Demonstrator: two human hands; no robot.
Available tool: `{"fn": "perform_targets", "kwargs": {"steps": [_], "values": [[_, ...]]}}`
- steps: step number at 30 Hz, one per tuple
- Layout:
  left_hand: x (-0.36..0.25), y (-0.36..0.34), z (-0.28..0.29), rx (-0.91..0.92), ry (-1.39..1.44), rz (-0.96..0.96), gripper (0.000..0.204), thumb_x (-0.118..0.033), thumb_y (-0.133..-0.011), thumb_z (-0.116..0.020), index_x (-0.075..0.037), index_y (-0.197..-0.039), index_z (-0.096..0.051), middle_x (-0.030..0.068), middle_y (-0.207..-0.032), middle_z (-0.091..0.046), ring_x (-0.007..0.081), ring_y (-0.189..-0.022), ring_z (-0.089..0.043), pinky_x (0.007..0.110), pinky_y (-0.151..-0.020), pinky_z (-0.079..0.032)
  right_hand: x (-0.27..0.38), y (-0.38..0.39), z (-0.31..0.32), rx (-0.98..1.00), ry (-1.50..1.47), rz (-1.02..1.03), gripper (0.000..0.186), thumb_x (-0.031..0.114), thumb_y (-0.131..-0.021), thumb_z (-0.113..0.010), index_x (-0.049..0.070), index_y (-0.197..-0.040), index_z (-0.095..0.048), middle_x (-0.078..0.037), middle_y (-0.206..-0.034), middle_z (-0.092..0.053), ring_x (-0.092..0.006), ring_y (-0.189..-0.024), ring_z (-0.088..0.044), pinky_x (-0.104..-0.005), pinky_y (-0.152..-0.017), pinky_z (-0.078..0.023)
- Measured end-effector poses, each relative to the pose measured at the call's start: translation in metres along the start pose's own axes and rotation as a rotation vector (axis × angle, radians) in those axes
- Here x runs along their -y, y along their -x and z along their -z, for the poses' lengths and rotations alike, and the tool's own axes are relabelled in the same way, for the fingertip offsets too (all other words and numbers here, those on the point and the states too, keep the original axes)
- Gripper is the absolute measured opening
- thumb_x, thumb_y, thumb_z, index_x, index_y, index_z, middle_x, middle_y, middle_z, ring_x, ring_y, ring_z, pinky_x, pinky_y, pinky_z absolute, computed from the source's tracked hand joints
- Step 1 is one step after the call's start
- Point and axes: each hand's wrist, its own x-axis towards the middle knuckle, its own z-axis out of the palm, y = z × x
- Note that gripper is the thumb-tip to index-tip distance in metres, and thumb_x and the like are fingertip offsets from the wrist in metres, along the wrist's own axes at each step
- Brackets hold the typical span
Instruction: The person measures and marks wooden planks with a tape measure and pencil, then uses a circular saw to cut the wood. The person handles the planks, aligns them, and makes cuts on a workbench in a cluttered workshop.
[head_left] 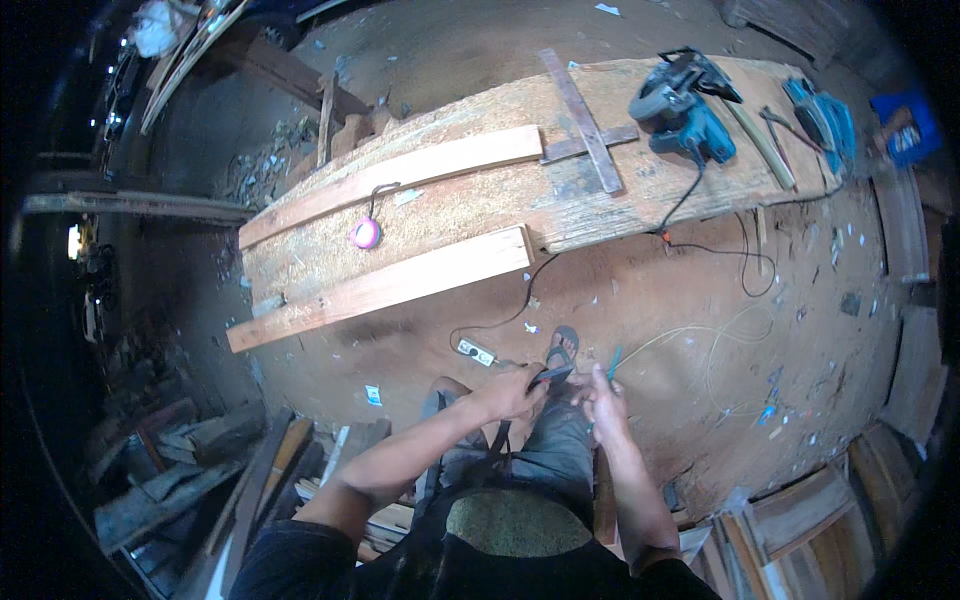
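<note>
My left hand (515,392) is closed around a dark, flat, blade-like tool (556,375) with a little red at its near end, held over my lap. The tool points right, toward my other hand. Just to its right, my right hand (606,405) has its fingers curled around a thin green stick (614,362), whose upper end shows above the thumb. Its exact kind is too small to make out. Both hands are apart and short of the workbench (590,225). A sandal-clad foot (563,345) shows beyond them.
Two planed boards (400,178) lie on the sawdust-covered bench, with a pink tape measure (367,233) between them. Crossed dark wood strips (585,125), a teal corded power saw (690,115) and another teal tool (822,120) lie farther right. A power strip (475,351) and cables are on the dirt floor.
</note>
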Motion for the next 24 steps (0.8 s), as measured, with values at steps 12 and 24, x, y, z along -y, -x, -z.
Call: {"fn": "perform_targets", "kwargs": {"steps": [12, 24], "values": [[0.145, -0.06, 0.013, -0.307, -0.076, -0.315, 0.031, -0.034, -0.098, -0.064, -0.008, -0.111, -0.072, 0.0146, -0.096, -0.068, 0.0389, -0.086, -0.067, 0.048, -0.076, -0.054, 0.063, -0.219, -0.024, -0.016, 0.084, 0.998, 0.062, 0.052, -0.111, -0.031, -0.002, -0.102, -0.062, -0.012, -0.085, -0.062, -0.0194, -0.072, -0.06, -0.0304, -0.074, -0.052], [0.159, -0.034, 0.079, -0.718, -0.319, -0.732, 0.023, -0.025, -0.091, -0.075, -0.006, -0.104, -0.075, 0.0092, -0.086, -0.07, 0.0223, -0.073, -0.068, 0.034, -0.066, -0.054, 0.082, -0.295, -0.129, 0.188, 0.153, 1.52, 0.037, 0.035, -0.109, -0.05, 0.001, -0.109, -0.064, -0.004, -0.087, -0.065, -0.0088, -0.076, -0.06, -0.0248, -0.067, -0.047]]}}
